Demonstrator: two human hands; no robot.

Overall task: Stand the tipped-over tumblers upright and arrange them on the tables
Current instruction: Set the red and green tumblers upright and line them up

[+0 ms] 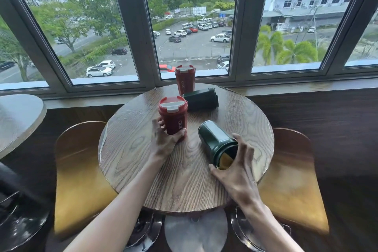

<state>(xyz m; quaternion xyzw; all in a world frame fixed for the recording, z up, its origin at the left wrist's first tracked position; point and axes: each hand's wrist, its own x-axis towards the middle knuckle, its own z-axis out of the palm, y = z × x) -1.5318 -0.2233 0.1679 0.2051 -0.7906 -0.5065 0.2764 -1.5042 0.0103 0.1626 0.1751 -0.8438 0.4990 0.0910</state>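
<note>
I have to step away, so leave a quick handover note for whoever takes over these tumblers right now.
Left hand: wrapped around the near red tumbler, which is upright.
Right hand: fingers spread at the lid end of the near green tumbler, not clamped, tumbler still on its side.
Done: far red tumbler upright by the window.
Left: stand both greens, including the far green tumbler, then arrange them on the round table.

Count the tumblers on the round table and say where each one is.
4. Red tumbler upright by the window; green tumbler on its side beside it; red tumbler upright in the left hand; green tumbler tipped under the right hand. None looks hidden.
</note>
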